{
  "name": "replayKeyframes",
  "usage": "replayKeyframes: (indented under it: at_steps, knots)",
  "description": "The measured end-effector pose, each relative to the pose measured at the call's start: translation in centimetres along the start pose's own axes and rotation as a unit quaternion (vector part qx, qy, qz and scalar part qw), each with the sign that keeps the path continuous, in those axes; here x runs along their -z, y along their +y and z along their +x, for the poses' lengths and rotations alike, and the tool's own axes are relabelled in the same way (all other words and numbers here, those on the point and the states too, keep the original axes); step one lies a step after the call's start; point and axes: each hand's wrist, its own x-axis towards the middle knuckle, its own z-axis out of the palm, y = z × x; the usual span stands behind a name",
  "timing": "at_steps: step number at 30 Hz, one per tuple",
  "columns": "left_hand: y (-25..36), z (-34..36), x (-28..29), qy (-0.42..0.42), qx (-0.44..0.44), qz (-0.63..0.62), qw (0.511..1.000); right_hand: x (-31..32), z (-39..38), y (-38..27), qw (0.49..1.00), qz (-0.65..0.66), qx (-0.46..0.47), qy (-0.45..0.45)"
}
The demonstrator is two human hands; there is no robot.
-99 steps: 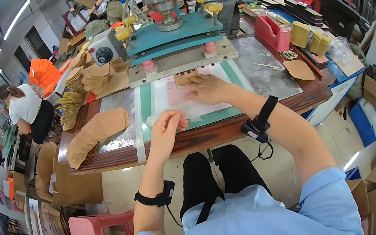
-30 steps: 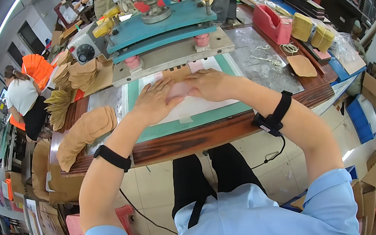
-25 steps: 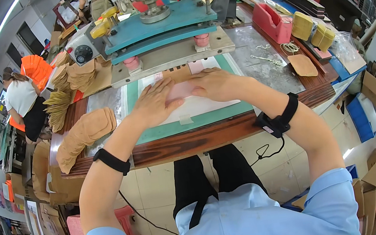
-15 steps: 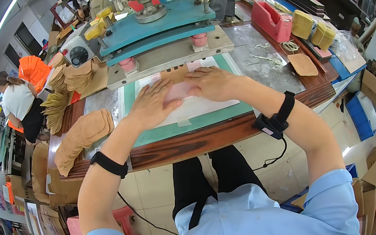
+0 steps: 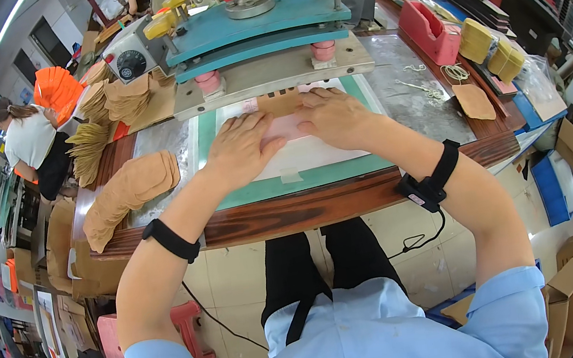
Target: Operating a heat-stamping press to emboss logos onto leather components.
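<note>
I see both hands laid flat, palms down and fingers spread, on a pale pink sheet (image 5: pixel 287 129) that lies on a white backing sheet (image 5: pixel 312 152). My left hand (image 5: pixel 242 148) presses the left part of the pink sheet; my right hand (image 5: pixel 335 115) presses its right part. Neither hand grips anything; the fingers are extended, not curled. The two hands sit close together, thumbs nearly meeting over the sheet.

The white backing sheet rests on a green mat (image 5: pixel 301 179) at the front of a wooden workbench (image 5: pixel 291 211). A small tan cut piece (image 5: pixel 281 101) lies just beyond the fingertips, at the far edge of the pink sheet, under the grey plate of the press (image 5: pixel 271 72). The press has a teal upper body (image 5: pixel 254 26) and two pink cylinders below it.

To my left, a stack of tan cut pieces (image 5: pixel 129 194) lies on the bench, well apart from my left hand. To my right, a red tape dispenser (image 5: pixel 430 30) and yellow rolls (image 5: pixel 478 38) stand near the bench's far corner. Another person in a white top (image 5: pixel 29 142) sits at far left
</note>
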Motion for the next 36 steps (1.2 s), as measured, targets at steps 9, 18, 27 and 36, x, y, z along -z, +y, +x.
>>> replayKeyframes:
  at_steps: [9, 18, 27, 36]
  knots:
    - [0.2, -0.2, 0.2, 0.036, -0.02, 0.003, 0.999, -0.6, 0.0, 1.1, 0.998, 0.061, -0.018, -0.016]
    - [-0.5, -0.1, 0.2, 0.003, 0.016, -0.061, 0.998, 0.5, -0.1, -0.3, 0.998, -0.01, -0.013, -0.058]
    - [4.4, -8.0, 3.2, 0.153, 0.002, -0.126, 0.98, 6.5, -6.4, -6.9, 0.979, 0.185, 0.086, 0.031]
    - [9.7, -19.8, -10.7, -0.257, 0.202, -0.636, 0.699, -2.6, -19.6, -6.8, 0.675, 0.649, -0.197, -0.29]
